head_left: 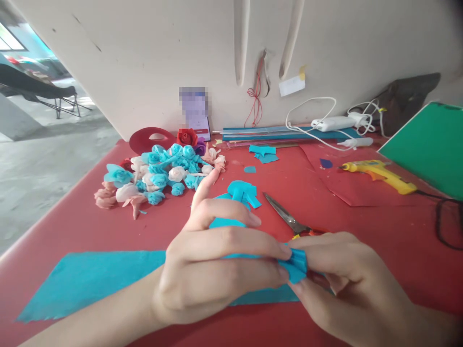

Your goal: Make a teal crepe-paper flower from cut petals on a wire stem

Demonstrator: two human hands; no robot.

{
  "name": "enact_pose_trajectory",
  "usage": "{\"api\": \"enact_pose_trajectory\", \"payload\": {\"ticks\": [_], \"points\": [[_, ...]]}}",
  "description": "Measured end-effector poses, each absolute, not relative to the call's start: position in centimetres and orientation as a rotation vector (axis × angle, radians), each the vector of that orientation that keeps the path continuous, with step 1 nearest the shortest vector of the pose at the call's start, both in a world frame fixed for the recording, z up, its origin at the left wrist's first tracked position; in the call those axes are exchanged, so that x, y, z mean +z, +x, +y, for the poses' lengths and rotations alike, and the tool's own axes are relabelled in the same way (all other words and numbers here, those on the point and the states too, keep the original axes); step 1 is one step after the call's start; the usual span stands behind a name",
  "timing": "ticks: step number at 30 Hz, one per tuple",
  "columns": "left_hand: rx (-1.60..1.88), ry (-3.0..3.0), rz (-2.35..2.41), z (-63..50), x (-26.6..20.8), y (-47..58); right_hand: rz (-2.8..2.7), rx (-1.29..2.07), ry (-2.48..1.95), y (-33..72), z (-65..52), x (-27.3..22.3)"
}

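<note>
Now pinching small pleated blue paper piece (298, 267) with left hand (213, 270) and right hand (349, 274). Held above long blue paper strip (104, 279).

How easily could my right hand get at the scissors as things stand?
Probably yes, once it lets go: the right hand and left hand both pinch a small blue piece. The scissors lie just beyond the right hand, their handles partly hidden behind it; nothing visible blocks the way.

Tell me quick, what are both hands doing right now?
Left hand: closed, pinching a small blue piece, one finger raised.
Right hand: closed, pinching the same piece from the other side.
</note>
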State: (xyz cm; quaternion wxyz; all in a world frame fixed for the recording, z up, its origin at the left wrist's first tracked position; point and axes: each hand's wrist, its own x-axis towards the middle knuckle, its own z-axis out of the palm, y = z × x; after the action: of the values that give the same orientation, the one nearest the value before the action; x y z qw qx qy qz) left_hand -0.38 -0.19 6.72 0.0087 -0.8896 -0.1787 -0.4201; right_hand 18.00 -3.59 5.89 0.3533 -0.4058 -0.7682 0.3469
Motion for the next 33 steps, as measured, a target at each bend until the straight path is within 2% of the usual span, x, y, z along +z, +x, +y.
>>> {"api": "enact_pose_trajectory", "payload": {"ticks": [16,24,33], "points": [[-1.287,-2.838,-0.62,-0.6,6.9,-0.3,-2.023,0.726,-1.069,18.0,-3.7,5.5],[-1.411,-2.711,-0.715,-0.8,6.3,0.9,-2.04,0.643,-1.009,18.5,-3.5,5.6],[-1.362,-2.725,-0.593,-1.0,6.6,0.4,-2.087,0.55,-1.013,18.3,-3.7,5.4]]}}
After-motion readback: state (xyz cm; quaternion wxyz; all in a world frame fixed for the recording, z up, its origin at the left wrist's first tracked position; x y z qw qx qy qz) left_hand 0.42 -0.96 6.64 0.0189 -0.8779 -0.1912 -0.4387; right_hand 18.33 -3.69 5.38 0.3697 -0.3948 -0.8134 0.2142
